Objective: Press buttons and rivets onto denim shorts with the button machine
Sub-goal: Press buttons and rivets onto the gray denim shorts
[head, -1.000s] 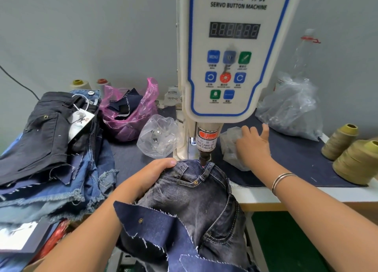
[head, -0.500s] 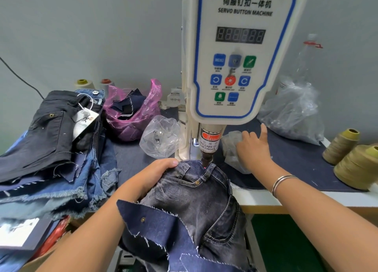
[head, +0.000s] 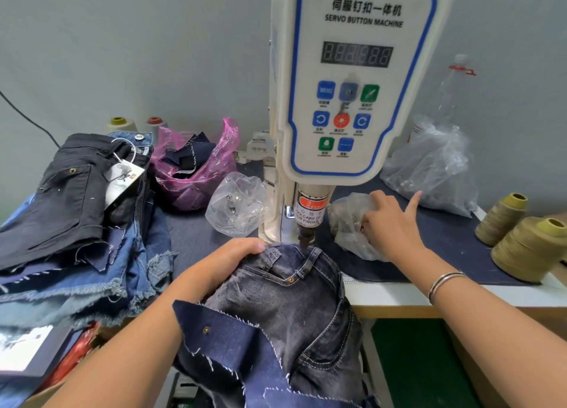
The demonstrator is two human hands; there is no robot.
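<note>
Worktop: we see a white worktop (head: 395, 297) against a grey wall, partly covered by a dark blue cloth (head: 445, 245), with the button machine (head: 352, 79) standing at its middle.
Shorts in hand: the dark denim shorts (head: 294, 300) hang over the front edge, their waistband pushed up under the machine's press head (head: 306, 239).
Left hand: our left hand (head: 227, 260) lies curled over the waistband and pins it in place, fingers bent onto the cloth.
Right hand: our right hand (head: 389, 223) reaches into a small clear bag (head: 349, 223) just right of the press head; the forefinger points out, the other fingers dip inside. We cannot tell whether they have pinched a piece yet.
Done: one brass rivet (head: 291, 280) sits at the pocket corner, and a loose blue scrap (head: 233, 343) in front carries a stud.
Left: we judge that the waistband spot under the head is not yet pressed, since a piece is being fetched.
Stack: a pile of shorts (head: 76, 217) lies on the left; some show buttons, but we cannot tell whether they are finished or waiting.
</note>
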